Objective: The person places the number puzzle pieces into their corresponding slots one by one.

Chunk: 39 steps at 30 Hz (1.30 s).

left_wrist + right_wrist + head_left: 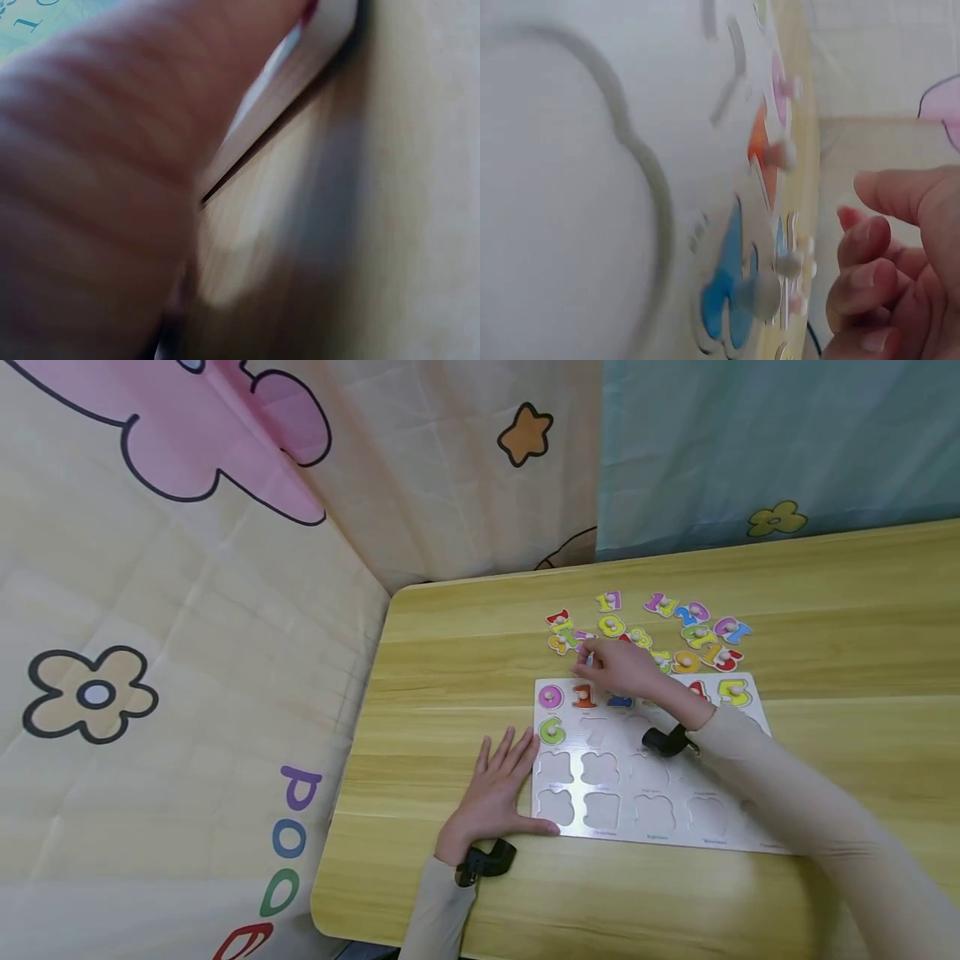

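A white number puzzle board lies on the wooden table. My left hand rests at its left side with straight, spread fingers, the thumb on the lower left corner. In the left wrist view a blurred thumb lies along the board's edge. My right hand hovers over the back edge, close to loose number pieces. Its fingers are loosely bent and the thumb stands apart, with nothing between them in the right wrist view. A pink 0, a red 1, a blue 2 and a green 6 sit in the board.
Loose knobbed number pieces lie behind the board, among them a 17, a 15 and an orange 0. A yellow 5 sits in the top row. Several recesses show in the lower rows. Printed curtains border the table.
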{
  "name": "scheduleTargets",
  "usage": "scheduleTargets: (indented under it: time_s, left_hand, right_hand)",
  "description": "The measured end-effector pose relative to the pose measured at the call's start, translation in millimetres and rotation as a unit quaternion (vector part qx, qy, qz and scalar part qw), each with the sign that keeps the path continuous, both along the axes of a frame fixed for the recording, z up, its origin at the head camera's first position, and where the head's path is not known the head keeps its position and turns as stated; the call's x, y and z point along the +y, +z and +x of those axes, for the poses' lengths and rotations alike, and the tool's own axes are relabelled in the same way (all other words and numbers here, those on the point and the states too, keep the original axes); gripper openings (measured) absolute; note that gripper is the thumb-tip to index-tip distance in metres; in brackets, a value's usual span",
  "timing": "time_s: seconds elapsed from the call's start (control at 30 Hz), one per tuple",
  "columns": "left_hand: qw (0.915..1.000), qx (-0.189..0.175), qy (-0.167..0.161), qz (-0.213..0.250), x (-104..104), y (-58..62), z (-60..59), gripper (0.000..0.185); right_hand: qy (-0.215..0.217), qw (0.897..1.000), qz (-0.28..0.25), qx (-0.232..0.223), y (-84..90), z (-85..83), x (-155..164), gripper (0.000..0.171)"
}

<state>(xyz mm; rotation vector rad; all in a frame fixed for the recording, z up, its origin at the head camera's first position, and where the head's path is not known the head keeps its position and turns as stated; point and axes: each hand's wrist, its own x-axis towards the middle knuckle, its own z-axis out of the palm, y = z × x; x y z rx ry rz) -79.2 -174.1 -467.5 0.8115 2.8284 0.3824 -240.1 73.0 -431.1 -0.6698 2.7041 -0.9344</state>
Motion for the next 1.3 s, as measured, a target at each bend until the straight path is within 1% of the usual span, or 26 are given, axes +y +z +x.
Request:
scheduleTargets:
  time_s: [0.13, 0.23, 0.3, 0.4, 0.5, 0.73, 0.87, 0.93, 1.0, 1.1, 1.2, 1.3]
  left_hand:
    - [1.0000, -0.005, 0.000, -0.003, 0.7, -0.4, 0.2, 0.122]
    - [0.9999, -0.008, 0.002, -0.009, 0.9, -0.7, 0.2, 0.122]
    - [0.9999, -0.006, 0.003, -0.012, 0.6, -0.7, 0.1, 0.122]
    - [0.9999, -0.004, 0.003, -0.014, 0.9, -0.9, 0.5, 0.122]
    - [0.9999, -0.006, 0.003, -0.014, 1.1, -1.0, 0.5, 0.122]
    - [0.9999, -0.009, 0.005, -0.011, 0.9, -1.5, -0.3, 0.123]
    - [0.9999, -0.007, 0.004, -0.012, 1.3, -2.8, -0.7, 0.123]
    - [0.9999, -0.006, 0.003, -0.016, 1.4, -3.6, -0.8, 0.123]
    - [0.9998, -0.005, 0.002, -0.019, 1.5, -4.1, -1.0, 0.123]
    - [0.9998, -0.005, 0.001, -0.019, 1.2, -3.8, -0.8, 0.123]
    - [0.9998, -0.004, 0.001, -0.018, 0.9, -2.9, -0.9, 0.123]
    - [0.9999, 0.001, 0.000, -0.017, 0.8, -3.3, -1.7, 0.123]
  right_hand:
    - [-0.052, 0.999, 0.007, 0.000, 0.6, -22.2, 1.5, 0.024]
    - [-0.085, 0.996, 0.027, -0.019, 1.4, -34.5, 1.3, 0.029]
    - [-0.098, 0.994, 0.046, -0.033, 1.1, -40.4, 0.8, 0.030]
    - [-0.104, 0.991, 0.069, -0.050, -1.4, -44.5, 1.2, 0.030]
    - [-0.103, 0.990, 0.078, -0.053, -4.1, -46.7, 1.1, 0.028]
    - [-0.106, 0.991, 0.064, -0.043, -7.5, -48.5, 2.4, 0.027]
    - [-0.116, 0.992, 0.042, -0.039, -8.1, -44.5, 8.6, 0.029]
    - [-0.117, 0.992, 0.034, -0.031, -7.1, -39.5, 13.3, 0.030]
    - [-0.109, 0.994, 0.025, -0.022, -5.1, -32.5, 18.0, 0.031]
    - [-0.077, 0.997, 0.013, -0.016, -2.0, -20.1, 24.6, 0.029]
    - [-0.027, 0.999, 0.008, -0.021, 1.5, -6.8, 28.1, 0.026]
    - [0.021, 0.999, 0.008, -0.030, 2.0, 6.2, 29.3, 0.024]
